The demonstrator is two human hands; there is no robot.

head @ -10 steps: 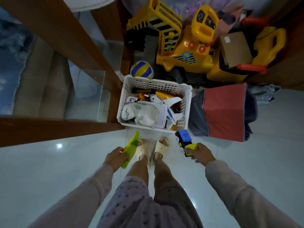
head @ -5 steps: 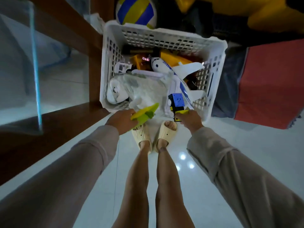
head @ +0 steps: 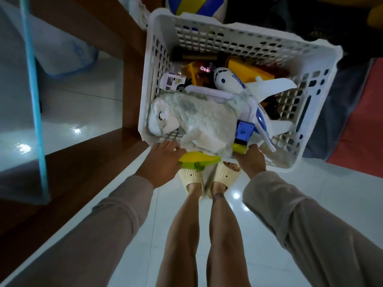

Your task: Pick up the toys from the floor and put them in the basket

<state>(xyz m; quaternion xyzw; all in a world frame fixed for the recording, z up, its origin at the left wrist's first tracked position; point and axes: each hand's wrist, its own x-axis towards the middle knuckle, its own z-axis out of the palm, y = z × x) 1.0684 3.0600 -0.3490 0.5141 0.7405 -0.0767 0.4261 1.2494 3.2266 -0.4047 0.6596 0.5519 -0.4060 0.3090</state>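
While both arms reach forward over the near rim of the white basket [head: 238, 36], each hand has a toy in its grasp. The left hand [head: 160, 164] is closed around one end of a flat yellow-and-green toy [head: 200, 160], which sticks out to the right, level with the basket's near edge and above the person's cream slippers [head: 191, 176]. The right hand [head: 251, 159] has its fingers wrapped around the yellow base of a blue-and-yellow block toy [head: 243, 135]; the blue part stands up above the hand, just inside the basket, beside the pale plush animal [head: 196, 121] and against the white-and-blue toy airplane [head: 244, 85].

The plush lies along the near side of the basket with its head toward the left wall. Behind it sit the airplane, a yellow toy block [head: 248, 71] and a small white toy vehicle [head: 173, 81]. A blue, yellow and white ball [head: 195, 5] rests on the floor just beyond the basket's far rim. A wooden frame [head: 83, 162] runs along the left, and a red fabric item [head: 362, 121] lies to the right on the glossy white floor [head: 310, 177].
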